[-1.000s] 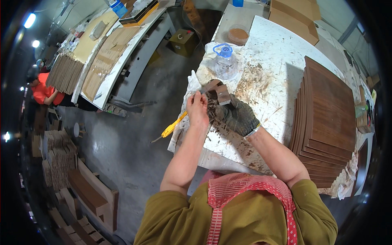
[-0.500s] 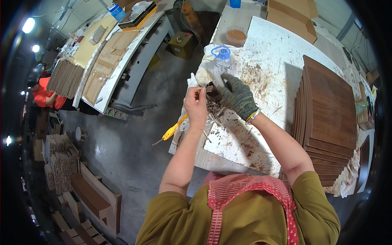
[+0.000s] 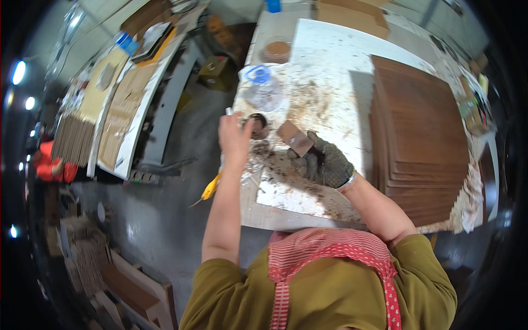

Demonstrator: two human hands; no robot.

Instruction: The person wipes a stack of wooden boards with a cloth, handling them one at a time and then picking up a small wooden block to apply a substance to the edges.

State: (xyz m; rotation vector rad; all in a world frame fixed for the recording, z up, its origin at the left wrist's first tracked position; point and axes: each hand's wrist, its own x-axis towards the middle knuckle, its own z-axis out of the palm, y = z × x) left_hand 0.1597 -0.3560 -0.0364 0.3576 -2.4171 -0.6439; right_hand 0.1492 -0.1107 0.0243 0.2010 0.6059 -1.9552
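My right hand (image 3: 325, 162), in a dark grey-green work glove, is closed on a small flat brown rectangular piece (image 3: 296, 138), perhaps a scraper or sanding block. It holds this above the stained white board. My bare left hand (image 3: 234, 138) is at the table's left edge, thumb and fingers apart. Its thumb is beside a small round dark-rimmed container (image 3: 258, 126); whether they touch I cannot tell. A small white thing (image 3: 229, 111) shows at its fingertips, too small to name. Behind the container stands a clear plastic jug (image 3: 265, 93) with a blue cap and handle.
Dark crumbs and smears cover the white board (image 3: 330, 49). A stack of brown wooden panels (image 3: 421, 121) fills the right side. A round tub of brown matter (image 3: 277, 49) stands farther back. A yellow-handled tool (image 3: 210, 187) projects past the left edge. Another person (image 3: 52, 165) in orange is far left.
My hands have moved apart. The right has drawn back toward me with the brown piece now in full view; the left has loosened its pinch beside the container. The whole view has shifted.
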